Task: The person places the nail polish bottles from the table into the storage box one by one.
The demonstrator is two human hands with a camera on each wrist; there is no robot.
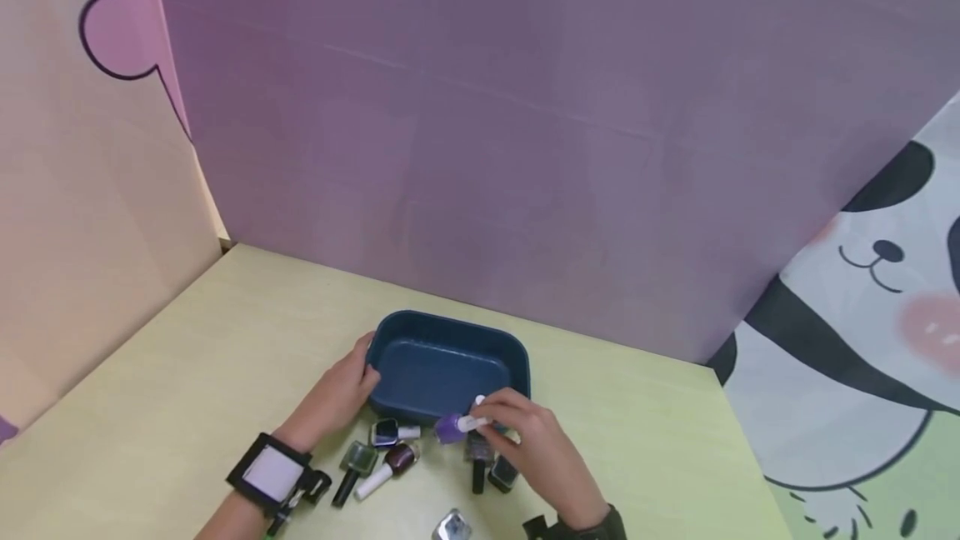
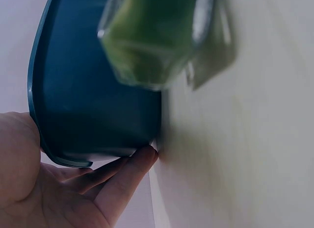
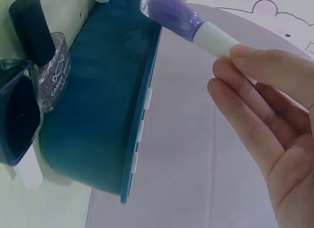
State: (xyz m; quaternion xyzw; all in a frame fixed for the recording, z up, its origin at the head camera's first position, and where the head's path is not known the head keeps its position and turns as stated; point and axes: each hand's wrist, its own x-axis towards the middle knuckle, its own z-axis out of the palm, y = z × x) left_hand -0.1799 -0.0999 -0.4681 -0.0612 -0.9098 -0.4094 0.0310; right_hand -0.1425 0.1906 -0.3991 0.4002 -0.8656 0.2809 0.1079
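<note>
My left hand [image 1: 342, 390] holds the left end of a dark blue plastic tub [image 1: 450, 319], thumb near its rim and fingers along the outer wall in the left wrist view. Between thumb and fingertips, my right hand [image 1: 536, 440] pinches the white cap of a purple nail polish bottle [image 3: 175, 15], raised by the tub's near side. Close to the tub's front wall lie a dark blue nail polish [image 1: 385, 432], a green nail polish [image 1: 361, 458] and a dark red nail polish [image 1: 401, 458]. A glittery nail polish [image 3: 55, 78] with a black cap is near my right hand.
Another dark bottle [image 1: 503, 474] lies below the right hand, and a silvery bottle [image 1: 453, 526] is at the bottom edge of the head view. Behind the pale yellow table [image 1: 622, 382] rises a purple panel [image 1: 487, 148]. A panda print [image 1: 862, 340] is at right.
</note>
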